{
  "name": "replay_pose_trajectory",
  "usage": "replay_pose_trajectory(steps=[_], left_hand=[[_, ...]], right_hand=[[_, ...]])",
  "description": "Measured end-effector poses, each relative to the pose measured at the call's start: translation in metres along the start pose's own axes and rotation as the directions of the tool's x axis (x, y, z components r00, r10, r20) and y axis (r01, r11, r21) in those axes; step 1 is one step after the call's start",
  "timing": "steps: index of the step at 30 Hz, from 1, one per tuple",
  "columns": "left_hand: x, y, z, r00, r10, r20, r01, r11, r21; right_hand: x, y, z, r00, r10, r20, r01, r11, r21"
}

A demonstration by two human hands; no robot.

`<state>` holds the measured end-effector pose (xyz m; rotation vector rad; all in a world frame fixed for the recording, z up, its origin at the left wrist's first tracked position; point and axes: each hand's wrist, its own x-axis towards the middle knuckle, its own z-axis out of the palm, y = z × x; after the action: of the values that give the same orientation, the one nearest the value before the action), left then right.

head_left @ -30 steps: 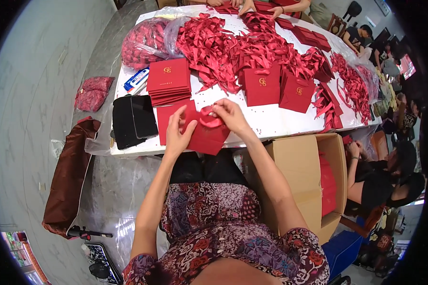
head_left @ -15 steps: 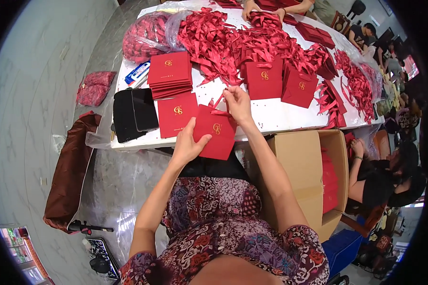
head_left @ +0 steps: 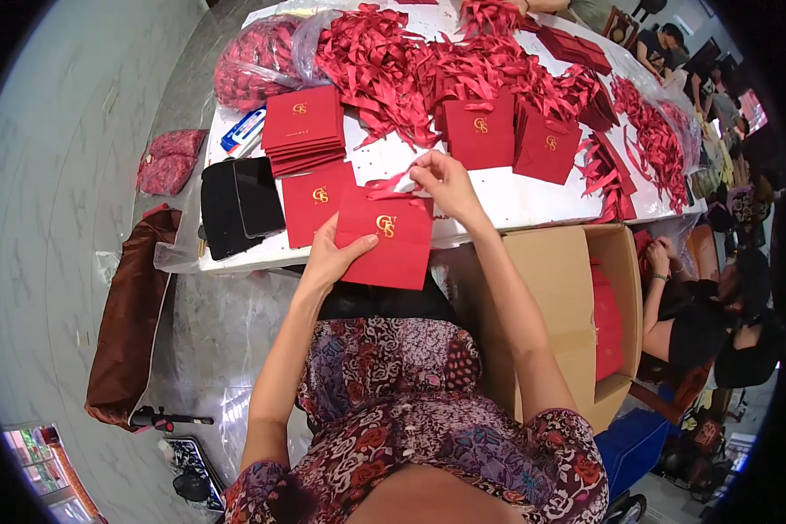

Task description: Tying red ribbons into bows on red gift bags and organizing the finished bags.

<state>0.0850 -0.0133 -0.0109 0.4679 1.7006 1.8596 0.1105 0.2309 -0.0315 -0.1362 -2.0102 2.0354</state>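
Observation:
A small red paper bag point(head_left: 402, 255) with a gold emblem is held over the table's near edge, my left hand point(head_left: 326, 256) closed on its left side with the thumb across the front. At the bag's top edge, my right hand point(head_left: 451, 189) pinches a red ribbon point(head_left: 388, 187) that loops from the bag. Just behind lies another red bag point(head_left: 310, 208), partly covered by the held one. Farther back is a stack of red bags point(head_left: 300, 120), next to a large heap of loose red ribbons point(head_left: 375, 65).
A black phone point(head_left: 259, 196) lies on a dark case at the table's left. More red bags point(head_left: 480, 140) stand right of centre. An open cardboard box point(head_left: 541, 279) with red bags inside sits by my right arm. Co-workers are at the far side and right.
The held bag has shifted slightly left and turned flatter toward me. My right hand has lifted a little from its top edge, still pinching the ribbon.

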Motion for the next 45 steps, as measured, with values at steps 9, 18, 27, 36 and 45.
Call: replay_pose_trajectory(steps=[9, 18, 27, 36, 45], left_hand=[[-0.002, -0.002, -0.003, 0.995, -0.034, -0.091, 0.030, 0.998, -0.046], [-0.008, -0.017, 0.002, 0.993, 0.004, -0.119, -0.003, 1.000, 0.012], [-0.006, -0.047, 0.000, 0.980, 0.116, -0.160, -0.088, 0.982, 0.168], [-0.011, -0.048, 0.007, 0.894, 0.386, -0.228, -0.145, 0.730, 0.668], [0.049, -0.025, 0.018, 0.766, 0.643, 0.017, -0.235, 0.255, 0.938]], right_hand=[[-0.025, 0.007, 0.015, 0.980, -0.060, -0.187, 0.006, 0.961, -0.278], [-0.027, 0.029, -0.001, 0.996, -0.074, 0.047, 0.086, 0.921, -0.379], [-0.010, 0.011, 0.015, 0.968, -0.211, -0.135, 0.143, 0.909, -0.391], [0.020, 0.033, 0.051, 0.994, -0.055, 0.093, 0.101, 0.781, -0.617], [0.015, 0.056, 0.047, 0.960, -0.221, -0.173, 0.165, 0.942, -0.291]])
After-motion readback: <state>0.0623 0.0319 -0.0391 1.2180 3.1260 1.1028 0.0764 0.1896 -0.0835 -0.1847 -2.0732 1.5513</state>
